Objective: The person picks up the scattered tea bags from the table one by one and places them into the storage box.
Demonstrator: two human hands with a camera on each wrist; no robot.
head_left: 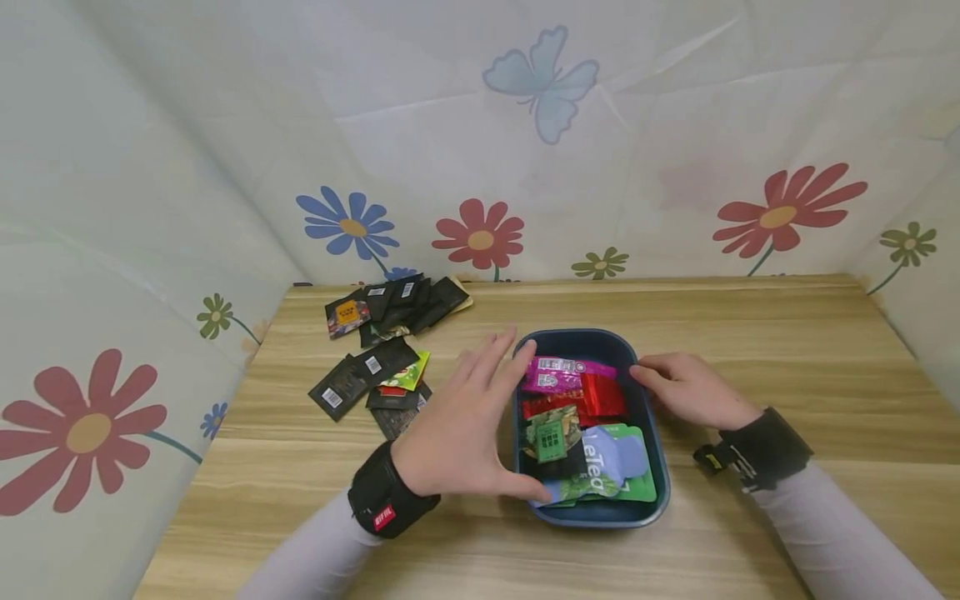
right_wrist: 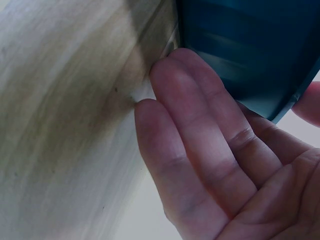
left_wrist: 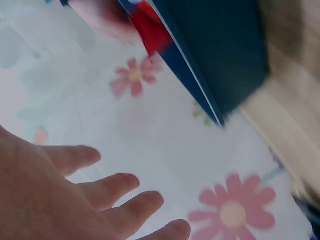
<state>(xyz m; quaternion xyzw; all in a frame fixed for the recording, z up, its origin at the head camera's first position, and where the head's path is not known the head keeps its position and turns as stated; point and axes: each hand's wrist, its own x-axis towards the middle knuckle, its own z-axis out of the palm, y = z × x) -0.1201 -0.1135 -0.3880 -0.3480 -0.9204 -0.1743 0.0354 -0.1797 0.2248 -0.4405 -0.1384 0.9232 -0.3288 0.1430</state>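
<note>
A dark blue plastic bin (head_left: 658,475) stands on the table. Inside lie pink sachets (head_left: 558,375), red packets (head_left: 602,396), a black sachet with a green label (head_left: 551,440) and green and blue tea pouches (head_left: 611,458). My left hand (head_left: 468,425) is spread at the bin's left side, its thumb over the near left corner; nothing is held in it. With my right hand (head_left: 693,387) I hold the bin's right side, thumb at the rim. In the right wrist view the other fingers (right_wrist: 200,120) lie along the outer wall, near the tabletop.
Black sachets (head_left: 397,308) are heaped at the back left of the wooden table (head_left: 712,550). Closer in, more black sachets (head_left: 363,375) lie with a green one (head_left: 408,371), left of my left hand. A flower-printed sheet (head_left: 637,183) encloses the back and sides.
</note>
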